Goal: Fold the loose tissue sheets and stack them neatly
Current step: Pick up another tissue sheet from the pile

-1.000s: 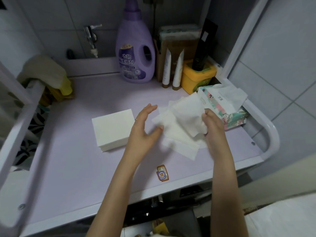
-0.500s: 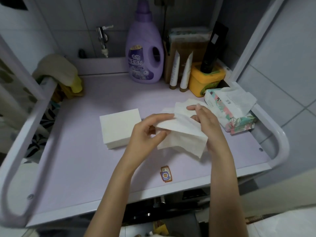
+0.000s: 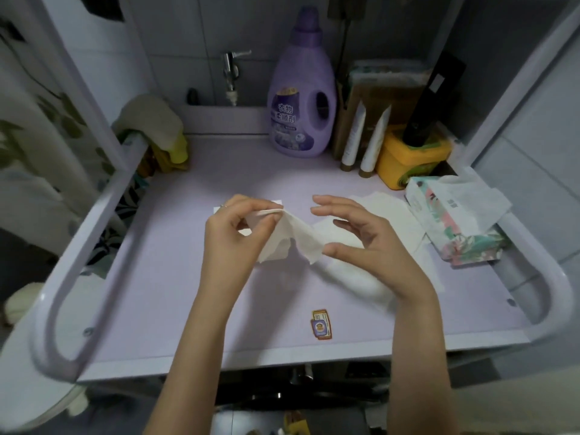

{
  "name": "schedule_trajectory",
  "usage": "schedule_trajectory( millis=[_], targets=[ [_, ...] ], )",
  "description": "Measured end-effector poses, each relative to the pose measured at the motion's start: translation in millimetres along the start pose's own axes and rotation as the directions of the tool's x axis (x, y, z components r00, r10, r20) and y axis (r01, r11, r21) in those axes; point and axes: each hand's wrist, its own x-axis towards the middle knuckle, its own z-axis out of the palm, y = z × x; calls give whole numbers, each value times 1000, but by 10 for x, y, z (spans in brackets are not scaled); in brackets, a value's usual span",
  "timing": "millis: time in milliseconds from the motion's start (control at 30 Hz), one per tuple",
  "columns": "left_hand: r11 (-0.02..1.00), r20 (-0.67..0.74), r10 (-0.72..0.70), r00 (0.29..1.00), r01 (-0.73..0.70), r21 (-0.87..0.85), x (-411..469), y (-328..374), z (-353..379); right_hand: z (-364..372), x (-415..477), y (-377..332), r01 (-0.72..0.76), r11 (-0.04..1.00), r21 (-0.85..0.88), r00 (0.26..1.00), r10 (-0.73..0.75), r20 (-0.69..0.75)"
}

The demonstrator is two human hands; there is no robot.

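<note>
Left hand (image 3: pixel 238 237) pinches one sheet (image 3: pixel 292 243) by its top corner. It hangs over the table (image 3: pixel 188 277), and my hand mostly hides the stack (image 3: pixel 277 202). Right hand (image 3: pixel 364 243) is open, fingers loose, thumb at the sheet's edge.

Risk: with a one-corner hold, the thin paper twists or tears and the fold goes crooked.

Count: one held sheet, one stack, one pack (image 3: pixel 455 227). Loose sheets (image 3: pixel 379 205) overlap, number unclear.

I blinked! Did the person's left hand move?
Yes, leftward: the left hand was beside the white stack of folded tissues; now it covers it, pinching a white tissue sheet.
</note>
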Motion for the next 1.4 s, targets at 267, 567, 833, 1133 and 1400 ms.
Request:
schedule_trajectory(
  millis=[267, 567, 833, 1133, 1400],
  targets=[
    [977, 34, -205, 978, 203, 65, -9, 45, -181, 157, 158, -65, 2, 999, 44, 984, 6, -177],
    [873, 177, -420, 890, 450, -190, 71, 33, -335, 288, 379, -41, -95, 977, 191, 932, 155, -328],
    [866, -84, -484, 871, 464, -185, 186, -246, -302, 460, 625, 164, -406, 876, 262, 881, 451, -143],
    [855, -224, -486, 845, 513, 79, 139, -654, -333, 610, 712, 387, -493, 870, 28, 855, 490, -173],
    [789, -224, -564, 795, 599, 138, 175, -743, -342, 600, 712, 507, -506, 862, 0, 851, 500, -162]
  ],
)
